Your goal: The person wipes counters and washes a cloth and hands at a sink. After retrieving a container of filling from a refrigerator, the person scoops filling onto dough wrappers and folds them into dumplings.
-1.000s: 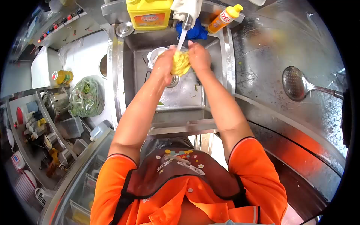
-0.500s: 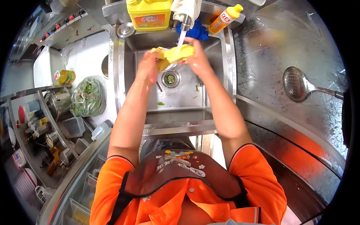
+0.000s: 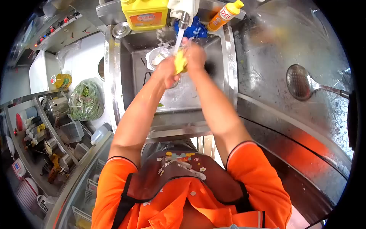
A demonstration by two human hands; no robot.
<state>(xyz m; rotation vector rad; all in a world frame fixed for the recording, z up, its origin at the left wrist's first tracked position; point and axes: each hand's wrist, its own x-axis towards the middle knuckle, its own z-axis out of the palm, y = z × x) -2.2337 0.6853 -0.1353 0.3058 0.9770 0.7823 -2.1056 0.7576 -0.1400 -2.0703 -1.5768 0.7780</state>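
Note:
A yellow cloth is bunched between my two hands above the steel sink, beside the stream of water from the faucet. My left hand is closed on the cloth's left side. On its right side my right hand is closed too, slightly blurred. Behind my left hand, a white bowl with something pale in it stands in the sink. My hands and forearms hide part of the drain.
Behind the sink stand a yellow jug, a blue cloth and an orange bottle. A bag of greens lies left. On the right metal counter rests a perforated ladle.
The cloth was spread wider between my hands half a second ago and is now bunched small. My hands have come close together, and the view has shifted slightly.

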